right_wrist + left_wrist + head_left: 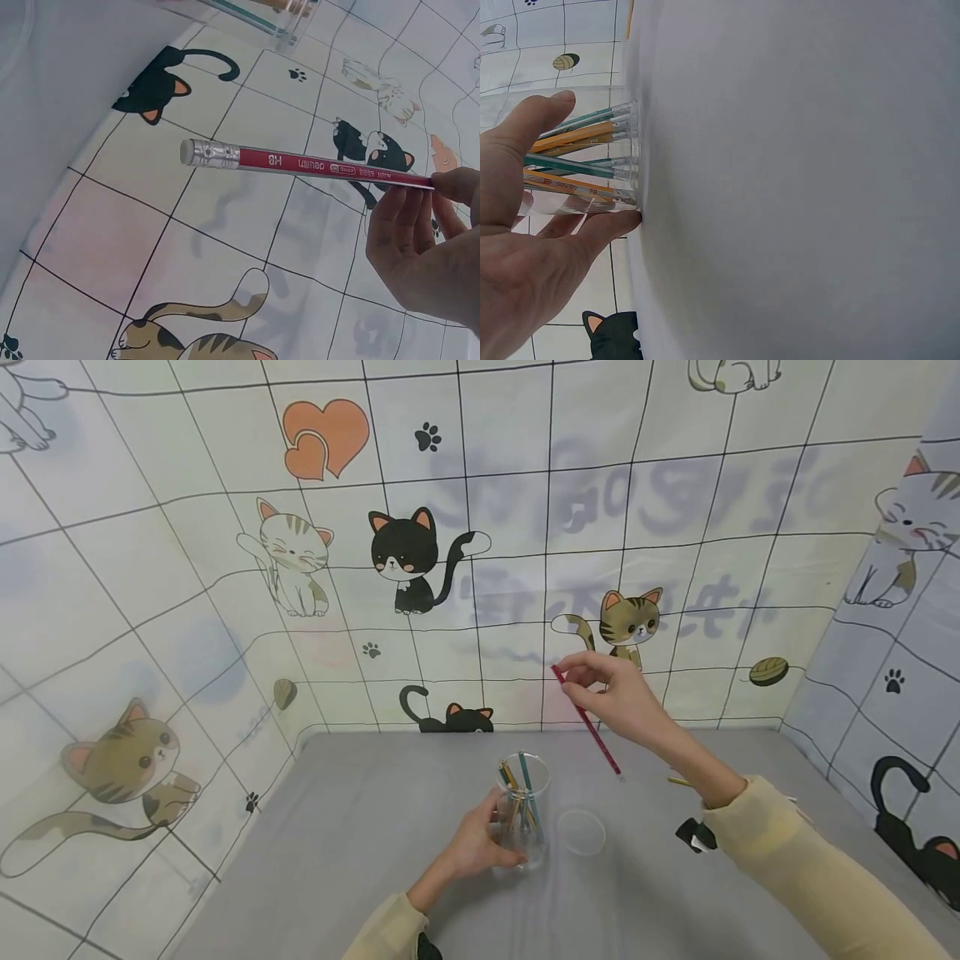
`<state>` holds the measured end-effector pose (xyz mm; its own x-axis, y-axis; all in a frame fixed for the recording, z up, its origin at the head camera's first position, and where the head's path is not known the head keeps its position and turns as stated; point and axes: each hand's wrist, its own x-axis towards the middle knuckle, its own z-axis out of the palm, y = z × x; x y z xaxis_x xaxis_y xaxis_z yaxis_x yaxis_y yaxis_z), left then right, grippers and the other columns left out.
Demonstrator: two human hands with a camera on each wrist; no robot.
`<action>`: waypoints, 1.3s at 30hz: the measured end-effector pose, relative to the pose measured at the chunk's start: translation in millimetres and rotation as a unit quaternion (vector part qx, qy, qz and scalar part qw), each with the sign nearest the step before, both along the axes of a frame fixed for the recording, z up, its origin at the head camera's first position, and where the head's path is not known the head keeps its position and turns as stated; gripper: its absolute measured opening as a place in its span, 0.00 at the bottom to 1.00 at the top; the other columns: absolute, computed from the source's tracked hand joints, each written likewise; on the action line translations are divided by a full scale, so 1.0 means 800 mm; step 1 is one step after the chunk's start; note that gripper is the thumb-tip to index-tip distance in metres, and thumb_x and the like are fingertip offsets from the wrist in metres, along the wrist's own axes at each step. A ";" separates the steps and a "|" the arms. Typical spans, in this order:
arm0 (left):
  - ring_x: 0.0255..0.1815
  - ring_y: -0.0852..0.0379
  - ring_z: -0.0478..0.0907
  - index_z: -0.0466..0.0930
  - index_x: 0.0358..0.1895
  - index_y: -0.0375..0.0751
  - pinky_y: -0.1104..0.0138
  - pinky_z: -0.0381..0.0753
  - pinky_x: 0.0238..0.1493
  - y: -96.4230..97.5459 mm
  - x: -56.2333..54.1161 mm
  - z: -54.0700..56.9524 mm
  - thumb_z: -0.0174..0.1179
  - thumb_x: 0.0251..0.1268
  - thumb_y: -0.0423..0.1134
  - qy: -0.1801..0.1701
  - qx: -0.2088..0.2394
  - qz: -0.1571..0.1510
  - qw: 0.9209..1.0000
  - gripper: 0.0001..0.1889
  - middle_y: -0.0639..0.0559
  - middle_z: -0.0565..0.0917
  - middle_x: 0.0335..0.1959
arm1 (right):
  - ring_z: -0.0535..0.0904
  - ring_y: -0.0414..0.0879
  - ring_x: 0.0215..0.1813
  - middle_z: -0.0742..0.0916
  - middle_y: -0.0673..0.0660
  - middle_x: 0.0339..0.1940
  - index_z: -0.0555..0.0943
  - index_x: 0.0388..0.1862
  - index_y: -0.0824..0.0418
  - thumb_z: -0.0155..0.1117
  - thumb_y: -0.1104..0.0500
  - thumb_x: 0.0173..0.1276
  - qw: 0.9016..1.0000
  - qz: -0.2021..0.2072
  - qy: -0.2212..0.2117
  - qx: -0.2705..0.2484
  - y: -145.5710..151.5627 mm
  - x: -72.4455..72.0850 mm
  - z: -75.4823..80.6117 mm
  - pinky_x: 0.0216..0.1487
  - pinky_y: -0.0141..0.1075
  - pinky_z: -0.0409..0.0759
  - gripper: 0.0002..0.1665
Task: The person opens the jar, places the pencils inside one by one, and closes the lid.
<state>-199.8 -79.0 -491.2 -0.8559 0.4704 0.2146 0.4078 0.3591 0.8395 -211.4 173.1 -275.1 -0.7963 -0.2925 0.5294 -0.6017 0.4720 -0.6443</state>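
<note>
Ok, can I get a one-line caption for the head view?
Left hand grips a clear cup of pencils; right hand pinches a red pencil, eraser end down.

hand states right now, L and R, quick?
Left hand: closed around the clear jar, which has pencils in it.
Right hand: pinching a red pencil near the end opposite its eraser.

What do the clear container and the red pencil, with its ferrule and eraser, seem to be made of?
Clear container: glass or hard plastic, smooth and glossy; pencils show through, but which material is unclear.
Red pencil: probably wood under smooth, printed paint, though no bare wood shows.
Ferrule: likely thin metal, silvery and crimped.
Eraser: pale and matte, perhaps rubber.
</note>
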 end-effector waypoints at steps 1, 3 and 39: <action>0.59 0.40 0.76 0.64 0.69 0.51 0.64 0.82 0.48 0.000 0.000 0.000 0.81 0.40 0.30 0.000 -0.001 0.000 1.000 0.48 0.46 0.77 0.53 | 0.81 0.48 0.36 0.86 0.55 0.35 0.83 0.53 0.61 0.65 0.66 0.70 1.000 0.002 -0.004 -0.003 -0.002 0.000 0.002 0.29 0.36 0.73 0.14; 0.59 0.40 0.76 0.64 0.68 0.51 0.65 0.82 0.48 0.000 0.000 0.000 0.81 0.40 0.31 0.000 -0.002 0.000 1.000 0.48 0.46 0.77 0.53 | 0.82 0.48 0.37 0.86 0.56 0.36 0.83 0.53 0.61 0.65 0.66 0.70 1.000 0.008 -0.010 -0.012 -0.007 0.000 0.005 0.30 0.36 0.73 0.14; 0.59 0.41 0.76 0.64 0.70 0.54 0.64 0.82 0.48 -0.001 -0.003 -0.003 0.81 0.40 0.31 0.002 -0.002 0.001 1.000 0.50 0.47 0.78 0.53 | 0.81 0.43 0.36 0.82 0.66 0.37 0.78 0.53 0.72 0.61 0.73 0.69 0.974 0.059 0.033 -0.217 -0.069 -0.006 0.002 0.38 0.31 0.84 0.14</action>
<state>-201.8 -79.6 -493.4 -0.8565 0.4689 0.2157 0.4098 0.3638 0.8365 -216.5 117.8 -273.2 -0.7301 -0.1179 0.6731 -0.6829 0.0895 -0.7250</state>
